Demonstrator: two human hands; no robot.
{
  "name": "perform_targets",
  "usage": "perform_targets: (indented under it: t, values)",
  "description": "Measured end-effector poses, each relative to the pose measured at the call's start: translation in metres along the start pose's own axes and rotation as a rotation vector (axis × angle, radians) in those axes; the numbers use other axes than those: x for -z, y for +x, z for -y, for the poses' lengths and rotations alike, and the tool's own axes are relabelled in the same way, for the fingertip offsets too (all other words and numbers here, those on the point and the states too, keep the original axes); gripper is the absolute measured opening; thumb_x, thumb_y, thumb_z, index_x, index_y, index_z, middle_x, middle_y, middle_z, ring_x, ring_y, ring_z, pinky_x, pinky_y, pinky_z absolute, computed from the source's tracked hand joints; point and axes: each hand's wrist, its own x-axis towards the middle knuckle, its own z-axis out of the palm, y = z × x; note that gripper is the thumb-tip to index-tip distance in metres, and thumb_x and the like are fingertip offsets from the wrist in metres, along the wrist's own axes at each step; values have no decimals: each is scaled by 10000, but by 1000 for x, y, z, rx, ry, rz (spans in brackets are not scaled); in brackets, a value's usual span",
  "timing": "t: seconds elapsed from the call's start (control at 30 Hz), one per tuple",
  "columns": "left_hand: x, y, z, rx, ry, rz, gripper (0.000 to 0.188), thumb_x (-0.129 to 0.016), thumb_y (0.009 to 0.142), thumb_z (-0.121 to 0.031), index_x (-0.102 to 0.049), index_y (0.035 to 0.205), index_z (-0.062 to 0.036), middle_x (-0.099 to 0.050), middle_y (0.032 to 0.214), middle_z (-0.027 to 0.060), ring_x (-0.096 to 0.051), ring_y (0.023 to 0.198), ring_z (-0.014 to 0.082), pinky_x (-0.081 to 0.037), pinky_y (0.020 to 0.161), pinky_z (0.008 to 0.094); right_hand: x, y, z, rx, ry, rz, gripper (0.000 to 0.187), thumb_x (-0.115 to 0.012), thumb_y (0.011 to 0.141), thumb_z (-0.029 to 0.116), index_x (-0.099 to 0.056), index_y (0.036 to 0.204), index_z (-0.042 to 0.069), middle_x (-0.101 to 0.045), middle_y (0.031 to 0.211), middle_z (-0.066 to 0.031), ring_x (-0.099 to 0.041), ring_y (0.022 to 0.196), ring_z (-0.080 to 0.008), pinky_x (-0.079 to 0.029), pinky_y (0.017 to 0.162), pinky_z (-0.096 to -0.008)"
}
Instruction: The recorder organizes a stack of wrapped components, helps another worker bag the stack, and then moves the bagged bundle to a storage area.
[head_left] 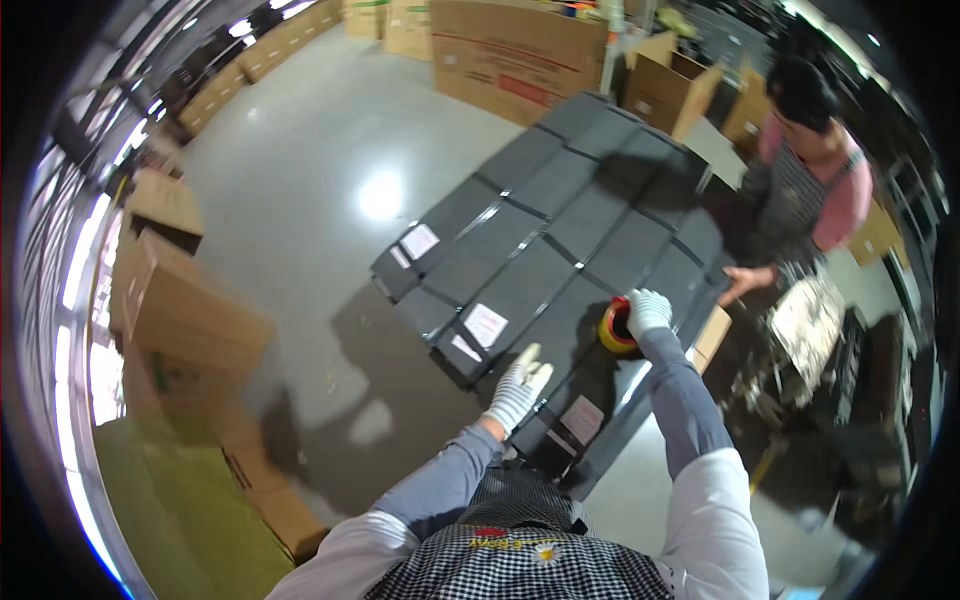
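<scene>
A stack of flat dark grey boxes [560,255] lies in front of me, with white labels [486,325] on the ends nearest my left. My right hand [650,312], in a striped white glove, grips the rim of a yellow and red tape roll [612,335] over the right part of the stack. My left hand [520,385], gloved alike, is above the near left edge of the boxes. Its fingers are apart and nothing is in them. Whether it touches a box I cannot tell.
A co-worker [800,170] in a checked apron stands on the right, one bare hand [745,283] at the stack's edge. Cardboard boxes [180,310] line the left side. A large carton [515,60] and an opened one [670,85] stand beyond the stack.
</scene>
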Motion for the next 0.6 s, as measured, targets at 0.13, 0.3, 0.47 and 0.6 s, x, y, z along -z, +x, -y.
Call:
perform_targets:
  t: [0.13, 0.3, 0.47, 0.6]
  values:
    - [24, 13, -32, 343, -522, 29, 668, -573, 994, -442, -383, 1499, -49, -400, 1533, 116, -433, 1371, 299, -412, 1096, 488, 22, -19, 53, 567, -238, -170, 376, -748, 622, 180, -660, 986, 140, -654, 994, -68, -618, 969, -261, -502, 826, -393]
    - [21, -5, -71, 386, -702, 296, 474, -614, 996, -352, -498, 1395, -124, -539, 1373, 112, -532, 1287, 304, -466, 1028, 582, 23, -76, 82, 1084, 48, -711, 367, -654, 717, 212, -644, 1073, 124, -590, 1024, -52, -588, 863, -222, -503, 685, -376]
    - [5, -6, -74, 205, -646, 168, 516, -633, 966, -165, -453, 1441, -81, -526, 1408, 92, -520, 1302, 267, -453, 1078, 431, 30, -87, 104, 685, 584, -880, 404, -710, 652, 69, -637, 1049, 62, -607, 1000, -121, -609, 832, -342, -511, 732, -442]
    - [21, 15, -95, -217, 121, 42, 598, -754, 805, -131, -550, 1358, -31, -148, 1649, 172, -170, 1520, 320, -250, 1197, 411, -10, -94, 96, 201, 1412, -495, 367, -732, 796, 123, -630, 1139, 40, -626, 1038, -82, -593, 945, -203, -479, 841, -353]
